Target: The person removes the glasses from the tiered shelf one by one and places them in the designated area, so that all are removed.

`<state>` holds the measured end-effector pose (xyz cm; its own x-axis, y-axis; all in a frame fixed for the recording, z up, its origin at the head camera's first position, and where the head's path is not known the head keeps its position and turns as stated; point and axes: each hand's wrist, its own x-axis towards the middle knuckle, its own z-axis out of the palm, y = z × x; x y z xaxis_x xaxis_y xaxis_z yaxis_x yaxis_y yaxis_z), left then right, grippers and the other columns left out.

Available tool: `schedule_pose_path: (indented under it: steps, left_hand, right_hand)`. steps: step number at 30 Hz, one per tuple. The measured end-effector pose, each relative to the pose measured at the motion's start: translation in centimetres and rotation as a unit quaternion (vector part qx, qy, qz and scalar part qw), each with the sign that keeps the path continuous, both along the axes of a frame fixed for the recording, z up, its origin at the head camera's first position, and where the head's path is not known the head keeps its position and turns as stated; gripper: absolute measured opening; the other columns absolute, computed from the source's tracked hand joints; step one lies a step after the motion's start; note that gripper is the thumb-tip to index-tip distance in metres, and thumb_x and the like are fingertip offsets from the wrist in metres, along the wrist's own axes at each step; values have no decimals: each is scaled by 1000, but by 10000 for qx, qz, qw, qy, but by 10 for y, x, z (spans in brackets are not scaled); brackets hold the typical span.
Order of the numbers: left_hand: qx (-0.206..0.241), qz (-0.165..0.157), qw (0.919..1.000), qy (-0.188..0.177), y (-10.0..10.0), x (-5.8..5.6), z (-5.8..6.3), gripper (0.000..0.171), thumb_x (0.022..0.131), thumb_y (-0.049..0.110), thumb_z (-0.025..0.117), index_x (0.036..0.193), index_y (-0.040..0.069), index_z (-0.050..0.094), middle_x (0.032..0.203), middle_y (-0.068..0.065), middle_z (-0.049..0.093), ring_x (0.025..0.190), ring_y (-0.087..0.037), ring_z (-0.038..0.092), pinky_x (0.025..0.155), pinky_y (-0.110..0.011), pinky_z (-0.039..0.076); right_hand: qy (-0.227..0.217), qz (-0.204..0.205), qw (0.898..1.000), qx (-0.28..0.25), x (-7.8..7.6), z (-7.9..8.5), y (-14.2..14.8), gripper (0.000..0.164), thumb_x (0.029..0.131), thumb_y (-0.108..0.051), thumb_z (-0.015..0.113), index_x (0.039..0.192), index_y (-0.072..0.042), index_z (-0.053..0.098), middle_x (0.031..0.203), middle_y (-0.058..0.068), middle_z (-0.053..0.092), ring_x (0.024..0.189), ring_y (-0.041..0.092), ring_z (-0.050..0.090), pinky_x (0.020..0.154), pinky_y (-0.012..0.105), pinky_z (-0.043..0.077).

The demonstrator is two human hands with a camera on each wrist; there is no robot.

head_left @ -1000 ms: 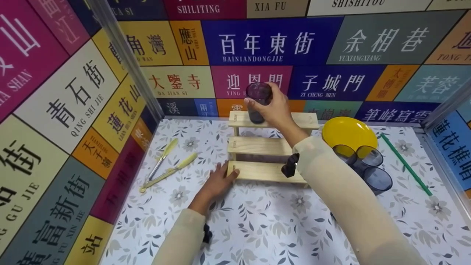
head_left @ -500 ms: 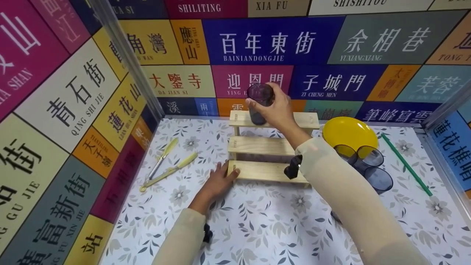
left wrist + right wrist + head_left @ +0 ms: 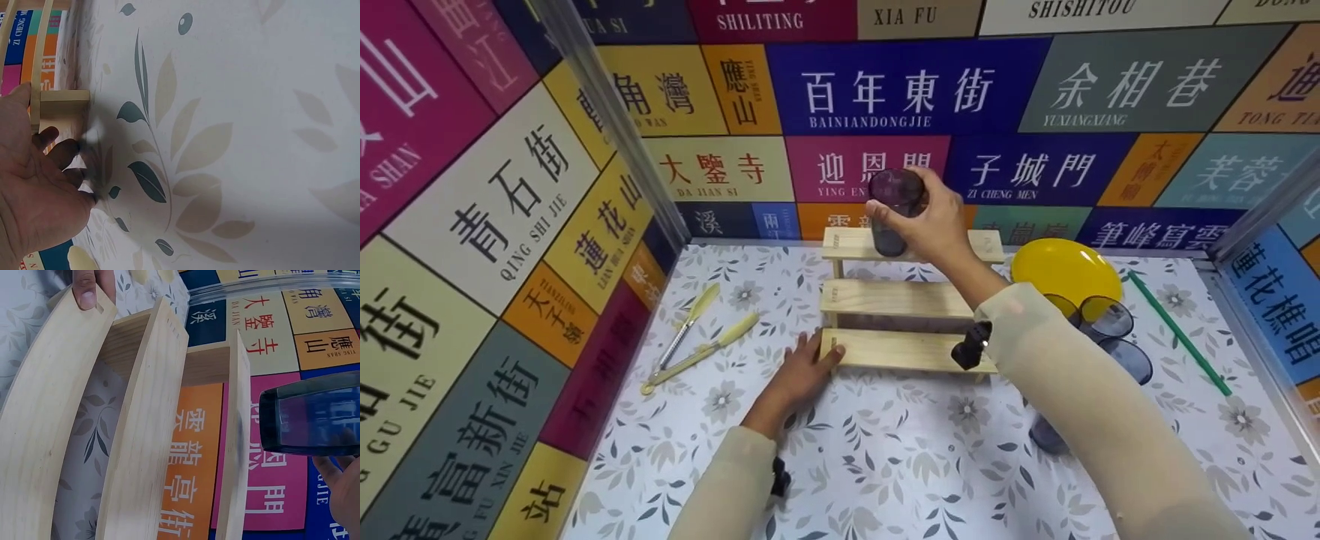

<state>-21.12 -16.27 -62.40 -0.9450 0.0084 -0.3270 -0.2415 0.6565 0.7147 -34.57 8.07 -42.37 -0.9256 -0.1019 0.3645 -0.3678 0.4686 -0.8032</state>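
Observation:
My right hand holds a dark tinted drinking glass by its side, thumb on one side and fingers on the other. The glass is upright, and in the right wrist view a narrow gap shows between its base and the top shelf of a three-step wooden stand. My left hand grips the left end of the lowest step, its thumb on top of the board. In the left wrist view its other fingers sit past the board's edge.
At the right, a yellow plate stands behind a group of dark glasses, partly hidden by my sleeve. Another dark glass lies nearer. A green stick is far right; yellow-ended tongs lie open at left.
My right hand and the glass have shifted slightly right above the top shelf. The right sleeve has moved right too, showing more of the nearer glass. The left hand keeps its place on the stand.

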Motion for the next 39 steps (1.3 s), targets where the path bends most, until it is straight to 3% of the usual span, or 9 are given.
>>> schedule_pose_path:
  steps: [8,19,29,33,39]
  left_hand:
    - [52,9,10000,16,1,1,2,89,108,77,45,178,25,26,187,-18,9,172,-51,2,137,-70,8]
    - [169,104,9998,-68,1,2,2,90,106,79,46,178,28,26,187,-15,8,173,-48,0,137,-72,8]
    - [166,128,9998,-60,1,-1,-2,90,107,78,48,178,25,28,187,-17,10,172,-52,0,136,-74,8]
    - [99,137,9998,-64,2,0,0,90,107,78,47,178,25,27,187,-16,10,172,-50,1,137,-72,8]
    - [67,134,9998,-90,2,1,2,91,107,78,46,178,25,26,187,-15,9,173,-48,1,137,-71,7]
  right_hand:
    - [241,-147,9995,173,6,2,12,82,83,-59,94,148,-18,65,132,13,78,117,29,71,102,50,55]
    - [121,-126,9998,111,13,2,30,85,83,-63,93,148,-17,65,131,11,78,114,27,72,101,48,58]
    - [534,-67,9984,171,20,2,46,76,86,-52,96,145,-14,68,122,8,81,102,21,75,86,24,55]
    - [573,-69,9980,259,26,3,54,76,86,-53,95,145,-15,68,123,8,81,102,21,74,84,19,55]
    - [447,-211,9979,409,34,5,67,80,84,-59,95,146,-17,67,126,7,80,107,21,74,91,29,59]
